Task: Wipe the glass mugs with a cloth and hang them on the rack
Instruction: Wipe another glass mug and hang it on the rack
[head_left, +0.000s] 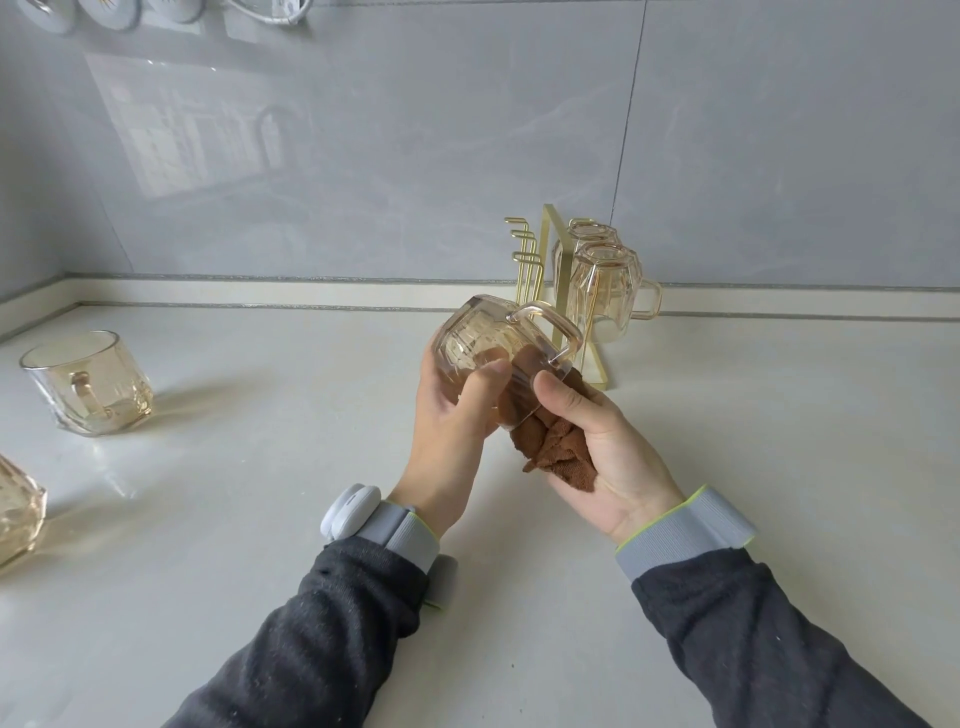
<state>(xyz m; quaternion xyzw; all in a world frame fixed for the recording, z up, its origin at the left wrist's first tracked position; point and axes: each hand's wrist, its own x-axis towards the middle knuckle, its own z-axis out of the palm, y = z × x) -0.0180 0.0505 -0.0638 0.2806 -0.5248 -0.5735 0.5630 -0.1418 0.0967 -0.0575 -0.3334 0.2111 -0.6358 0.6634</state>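
Left hand (447, 415) fingers curled round mug (483, 338), tilted above counter (260, 519) middle, before rack (550, 244) at back edge. Right hand (608, 457) grips bunched cloth (556, 452), part seemingly inside mug. Risk: wiping twist slips smooth glass from grip; drops, cracks.

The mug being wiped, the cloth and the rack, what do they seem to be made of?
The mug: amber-tinted glass, glossy and faceted; the cloth shows through it. The cloth: brown, soft napped fabric, probably microfibre or terry; it bunches in folds. The rack: thin metal with a shiny gold finish, likely plated or painted.
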